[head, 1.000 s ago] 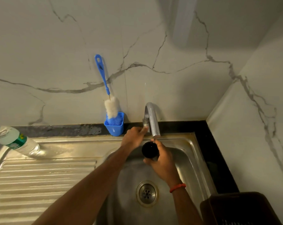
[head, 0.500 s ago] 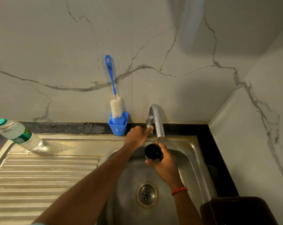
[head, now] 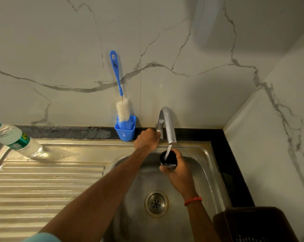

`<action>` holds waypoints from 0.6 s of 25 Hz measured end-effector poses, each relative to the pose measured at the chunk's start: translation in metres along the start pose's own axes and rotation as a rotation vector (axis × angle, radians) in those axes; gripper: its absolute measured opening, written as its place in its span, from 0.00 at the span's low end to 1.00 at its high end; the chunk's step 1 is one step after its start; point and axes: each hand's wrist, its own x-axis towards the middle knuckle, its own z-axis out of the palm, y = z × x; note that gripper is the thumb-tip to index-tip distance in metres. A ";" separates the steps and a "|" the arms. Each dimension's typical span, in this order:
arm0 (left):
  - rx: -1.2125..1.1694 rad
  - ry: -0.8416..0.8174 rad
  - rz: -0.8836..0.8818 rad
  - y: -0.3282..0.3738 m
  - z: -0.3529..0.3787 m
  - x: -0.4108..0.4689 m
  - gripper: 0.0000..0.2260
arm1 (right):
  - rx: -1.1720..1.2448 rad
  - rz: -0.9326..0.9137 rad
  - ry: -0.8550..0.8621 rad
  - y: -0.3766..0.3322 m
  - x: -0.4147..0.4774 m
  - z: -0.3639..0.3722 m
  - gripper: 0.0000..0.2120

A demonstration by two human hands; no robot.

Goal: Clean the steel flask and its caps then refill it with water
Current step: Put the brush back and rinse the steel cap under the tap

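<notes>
A: Where's the cap (head: 167, 157) rn?
B: Directly under the tap (head: 168, 123) spout, mouth up, with a thin stream (head: 168, 151) dropping into it. Looks like a cup-type cap, can't be sure. Right hand (head: 178, 170) is wrapped round its side wall, fingers curled on it.
A: Left hand (head: 146, 139)?
B: Just left of the spout, fingers closed on the lever (head: 159, 125).
A: How'll it handle?
B: Prob rigid & light, but heavier as it fills, and wet = slippery. Hold the wall w/ thumb opposite fingers, not the rim. The sink (head: 205, 154) below the tap would catch a slip.
</notes>
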 end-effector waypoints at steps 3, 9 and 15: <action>-0.093 -0.030 -0.003 -0.008 0.001 -0.001 0.20 | -0.052 -0.018 -0.076 0.003 0.000 0.001 0.33; -0.226 -0.115 0.089 -0.024 0.002 -0.016 0.18 | 0.015 -0.063 -0.042 0.002 -0.003 0.006 0.35; -0.454 -0.194 0.056 -0.031 -0.006 -0.046 0.14 | 0.150 -0.060 -0.143 -0.013 -0.006 -0.003 0.18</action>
